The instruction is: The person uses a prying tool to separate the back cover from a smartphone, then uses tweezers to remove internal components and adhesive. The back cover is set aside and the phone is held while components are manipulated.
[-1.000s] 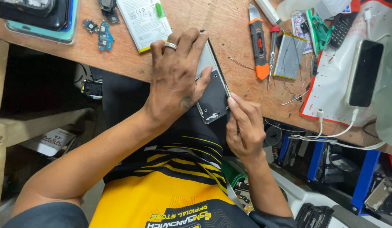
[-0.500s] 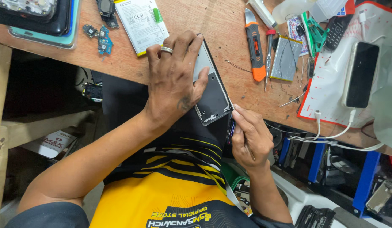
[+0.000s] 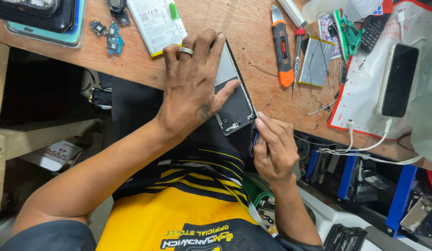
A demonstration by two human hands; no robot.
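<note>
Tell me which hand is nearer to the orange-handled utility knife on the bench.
Right. The right hand sits below the utility knife, at the bench edge by the opened phone; the left hand presses the phone, farther left.

- The opened phone point(image 3: 234, 100) lies under the left hand's fingers point(image 3: 197, 51).
- The battery point(image 3: 156, 21) lies just beyond those fingertips.
- The utility knife point(image 3: 282, 46) lies right of them.

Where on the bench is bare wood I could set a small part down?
Bare wooden bench lies between the white battery and the orange knife; another patch sits left of the left hand, below the small boards. The right side around the white phone is crowded.
</note>
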